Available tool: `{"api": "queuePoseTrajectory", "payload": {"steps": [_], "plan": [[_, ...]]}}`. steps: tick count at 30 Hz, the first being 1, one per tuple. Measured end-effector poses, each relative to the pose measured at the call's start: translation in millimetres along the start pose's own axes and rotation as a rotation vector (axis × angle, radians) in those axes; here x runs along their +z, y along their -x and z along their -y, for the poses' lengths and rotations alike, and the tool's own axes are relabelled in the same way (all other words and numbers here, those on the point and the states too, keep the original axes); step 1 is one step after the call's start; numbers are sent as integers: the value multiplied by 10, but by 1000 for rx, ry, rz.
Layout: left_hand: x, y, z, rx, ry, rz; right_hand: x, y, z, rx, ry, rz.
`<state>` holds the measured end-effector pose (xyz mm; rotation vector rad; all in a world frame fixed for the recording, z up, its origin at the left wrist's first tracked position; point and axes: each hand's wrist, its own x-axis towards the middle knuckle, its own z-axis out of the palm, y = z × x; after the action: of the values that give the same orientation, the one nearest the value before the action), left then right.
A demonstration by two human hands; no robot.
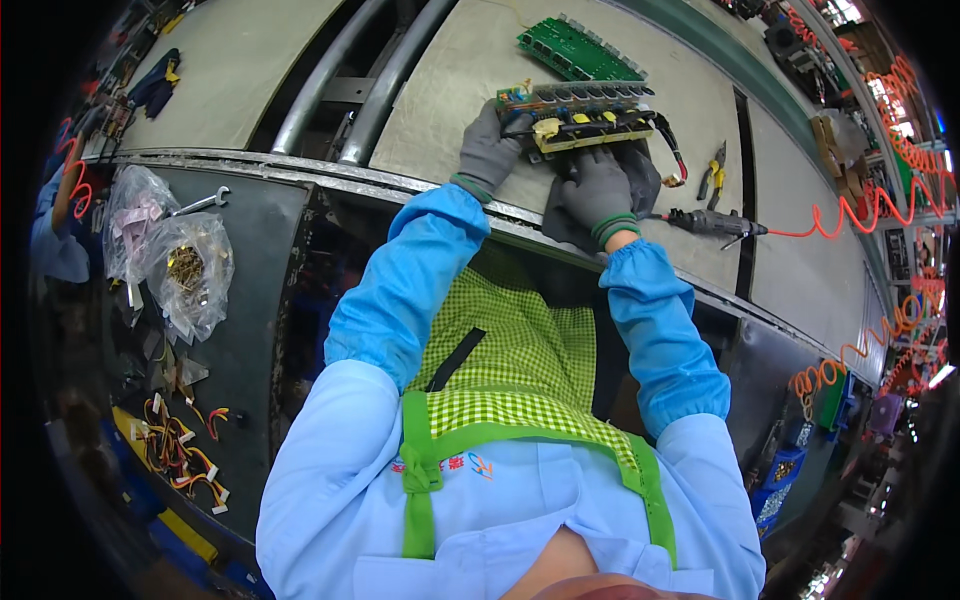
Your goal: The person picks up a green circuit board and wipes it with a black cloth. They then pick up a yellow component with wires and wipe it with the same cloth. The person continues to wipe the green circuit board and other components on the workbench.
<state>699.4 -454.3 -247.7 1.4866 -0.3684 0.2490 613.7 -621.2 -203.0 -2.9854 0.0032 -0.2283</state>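
Observation:
A circuit board assembly (585, 97) with a row of dark round parts, yellow parts and black cables is tilted over the pale worktop. My left hand (487, 150), in a grey glove, closes around its left end. My gloved right hand (597, 190) grips at its near edge, fingers close together and tips partly hidden by the assembly. Under and beside that hand is a dark grey, flat-looking thing (642, 176) whose kind I cannot make out. Behind the assembly lies a green circuit board (580, 50).
Yellow-handled pliers (714, 180) and a power screwdriver (705, 222) on an orange coiled hose lie to the right. On the dark left bench are a bag of brass-coloured parts (187, 265), a wrench (205, 202) and wire harnesses (180, 450). Metal rollers (385, 95) cross a gap.

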Motion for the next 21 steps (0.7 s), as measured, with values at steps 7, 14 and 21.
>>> {"api": "queuePoseTrajectory", "payload": {"steps": [7,14,21], "plan": [[36,-20,-60,1,22,-25,-240,277,-176,-138,-52,135],[85,6,80,48,-4,-13,-534,197,-195,173,-663,55],[76,17,-10,43,-54,9,-153,90,235,-89,-44,56]]}}
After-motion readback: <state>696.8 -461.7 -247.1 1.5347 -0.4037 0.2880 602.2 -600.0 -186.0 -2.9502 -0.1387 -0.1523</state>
